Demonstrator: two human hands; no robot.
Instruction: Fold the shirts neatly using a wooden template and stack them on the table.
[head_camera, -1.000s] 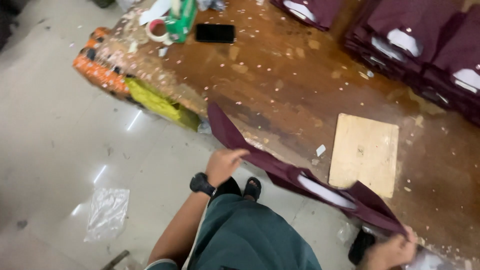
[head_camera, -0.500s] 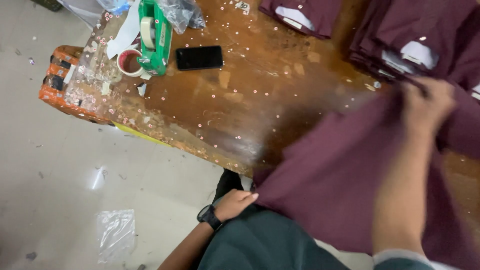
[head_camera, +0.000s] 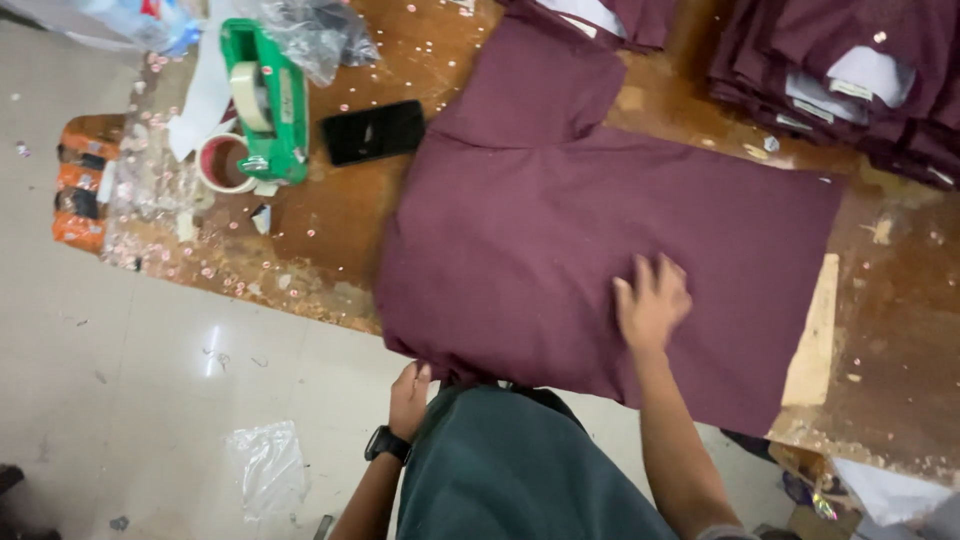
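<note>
A maroon shirt lies spread flat, back side up, on the worn brown table, one sleeve reaching toward the far edge. My right hand rests flat on the cloth with fingers spread, near the shirt's middle right. My left hand, with a black watch on the wrist, is at the table's near edge, its fingers on the shirt's lower hem corner. The shirt's near edge hangs slightly over the table toward my green trousers.
A black phone lies left of the shirt. A green tape dispenser and a tape roll sit farther left. Folded maroon shirts are stacked at the back right. A pale board peeks from under the shirt. A plastic bag lies on the floor.
The shirt, held up and swung over the table before, now lies flat on it. My right hand came down and presses on the cloth; my left hand stays at the near hem.
</note>
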